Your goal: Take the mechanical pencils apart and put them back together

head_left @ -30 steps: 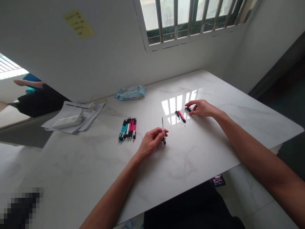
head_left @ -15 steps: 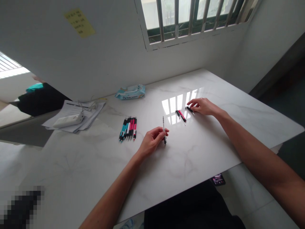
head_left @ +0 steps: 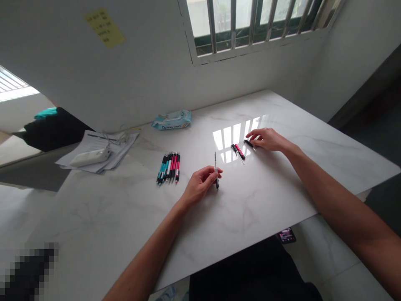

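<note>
In the head view, my left hand (head_left: 203, 183) pinches the lower half of a pen (head_left: 216, 182), its thin inner shaft bare and pointing away from me. My right hand (head_left: 265, 139) rests on the table farther back, fingers curled around a short black pen part (head_left: 249, 143) lying there. Just left of it lie a small black pen piece (head_left: 234, 148), a pink-red pen barrel (head_left: 239, 151) and a thin pale refill (head_left: 241, 160). Beyond my left hand is a row of several pens (head_left: 168, 168), teal, white, pink-red and black, side by side.
A light blue wipes packet (head_left: 171, 120) lies near the wall. Papers (head_left: 94, 167) with a white device (head_left: 90, 158) and cables are at the left. The white marbled table (head_left: 238, 246) has its front edge by my lap, and a phone (head_left: 286, 235) shows below it.
</note>
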{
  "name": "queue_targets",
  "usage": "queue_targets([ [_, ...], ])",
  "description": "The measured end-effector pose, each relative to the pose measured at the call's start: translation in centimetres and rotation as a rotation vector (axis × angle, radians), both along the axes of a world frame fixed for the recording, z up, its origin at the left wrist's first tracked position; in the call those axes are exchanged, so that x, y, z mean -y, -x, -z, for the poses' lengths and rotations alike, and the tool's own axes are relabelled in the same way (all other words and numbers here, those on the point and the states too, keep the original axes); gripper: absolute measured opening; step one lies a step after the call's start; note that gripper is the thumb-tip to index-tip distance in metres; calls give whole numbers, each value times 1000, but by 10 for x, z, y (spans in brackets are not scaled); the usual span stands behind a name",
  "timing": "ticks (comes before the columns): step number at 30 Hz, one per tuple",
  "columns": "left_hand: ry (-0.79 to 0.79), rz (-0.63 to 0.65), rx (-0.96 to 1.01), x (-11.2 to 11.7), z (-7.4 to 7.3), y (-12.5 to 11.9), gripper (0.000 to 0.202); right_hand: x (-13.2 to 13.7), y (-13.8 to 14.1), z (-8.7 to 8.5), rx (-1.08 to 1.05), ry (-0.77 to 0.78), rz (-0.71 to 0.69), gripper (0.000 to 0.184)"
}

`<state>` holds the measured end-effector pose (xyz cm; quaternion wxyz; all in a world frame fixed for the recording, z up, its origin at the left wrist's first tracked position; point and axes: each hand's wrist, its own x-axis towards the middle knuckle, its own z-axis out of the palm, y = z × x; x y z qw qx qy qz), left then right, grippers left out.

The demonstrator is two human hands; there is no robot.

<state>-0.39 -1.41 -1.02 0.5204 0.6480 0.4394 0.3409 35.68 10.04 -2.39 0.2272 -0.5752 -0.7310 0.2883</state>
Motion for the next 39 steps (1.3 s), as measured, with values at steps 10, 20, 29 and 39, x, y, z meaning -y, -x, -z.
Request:
queue_targets([
  [10, -1, -12, 39, 0, 1, -1, 42, 11, 4, -12, -27, -97, 6, 32],
  [20, -158, -49, -6, 5, -1, -2, 36, 66, 90, -38, -607, -3, -389, 47],
  [29, -338, -29, -141, 8, -5, -4, 36, 94, 132, -25, -878, 201, -424, 24],
  [39, -311, 6, -181, 7, -8, -5, 28, 85, 124, -30, -972, 147, -287, 30],
])
